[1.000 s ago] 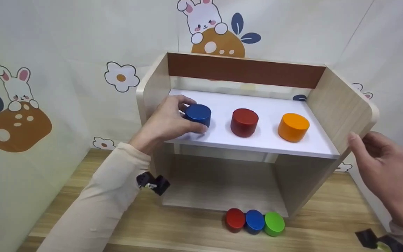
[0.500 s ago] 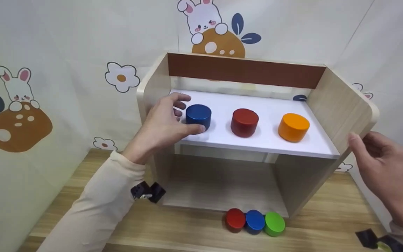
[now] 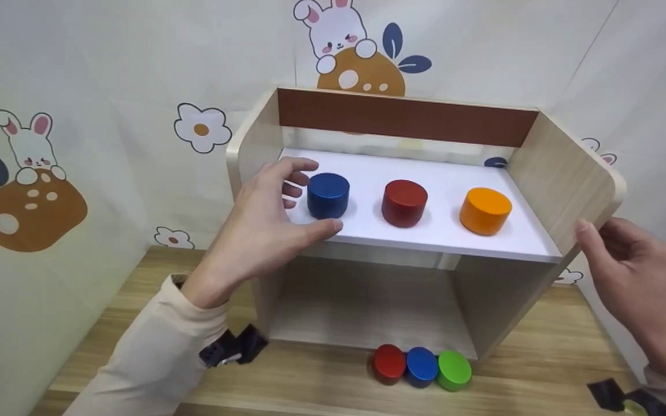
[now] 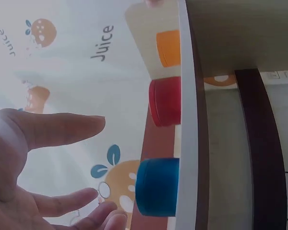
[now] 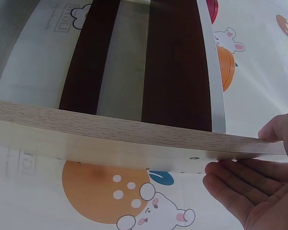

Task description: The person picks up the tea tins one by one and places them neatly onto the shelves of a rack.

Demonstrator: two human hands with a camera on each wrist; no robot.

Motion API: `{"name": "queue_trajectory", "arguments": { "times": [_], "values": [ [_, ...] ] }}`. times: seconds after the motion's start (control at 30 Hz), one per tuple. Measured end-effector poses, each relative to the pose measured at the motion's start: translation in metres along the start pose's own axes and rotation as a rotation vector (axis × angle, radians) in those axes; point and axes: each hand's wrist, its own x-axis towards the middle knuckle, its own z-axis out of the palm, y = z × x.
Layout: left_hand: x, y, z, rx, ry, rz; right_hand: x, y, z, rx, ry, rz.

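Topping shelf [image 3: 444, 196], 3 cyls [image 3: 404, 205], L hand [image 3: 261, 222] nr blu one [image 3: 328, 197]

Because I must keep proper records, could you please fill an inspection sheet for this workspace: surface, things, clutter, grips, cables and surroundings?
Surface: wood-grain table, bearing the shelf unit.
Things: upper blue cylinder, upper red cylinder, orange cylinder, spaced along the white shelf; lower red cylinder, lower blue cylinder, green cylinder, in a row on the table.
Clutter: nothing seen.
Grips: left grip beside upper blue cylinder, not touching; right grip holds right side panel.
Cables: nothing seen.
Surroundings: printed wall covering.
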Motion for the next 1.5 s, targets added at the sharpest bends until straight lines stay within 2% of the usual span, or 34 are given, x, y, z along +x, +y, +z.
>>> {"name": "queue_trajectory", "arguments": {
  "times": [0.23,0.37,0.53,0.73,1.0,1.5],
  "values": [
    [-0.017,-0.003,0.012,-0.006,0.013,0.113,0.001,0.001,0.0,-0.019,0.01,-0.025],
    [-0.027,-0.003,0.022,-0.018,-0.002,0.143,0.0,0.0,0.001,-0.019,0.007,-0.026],
    [-0.038,-0.004,0.036,-0.049,-0.056,0.149,0.0,-0.001,0.001,-0.032,0.002,-0.028],
    [-0.046,-0.009,0.053,-0.093,-0.136,0.194,0.0,-0.001,0.001,-0.025,-0.006,-0.022],
    [-0.054,-0.024,0.079,-0.137,-0.241,0.109,-0.001,0.0,0.001,-0.019,-0.001,-0.021],
    [-0.062,-0.072,0.14,-0.166,-0.33,0.046,0.0,0.0,0.001,0.018,0.013,-0.026]
  ]
}}
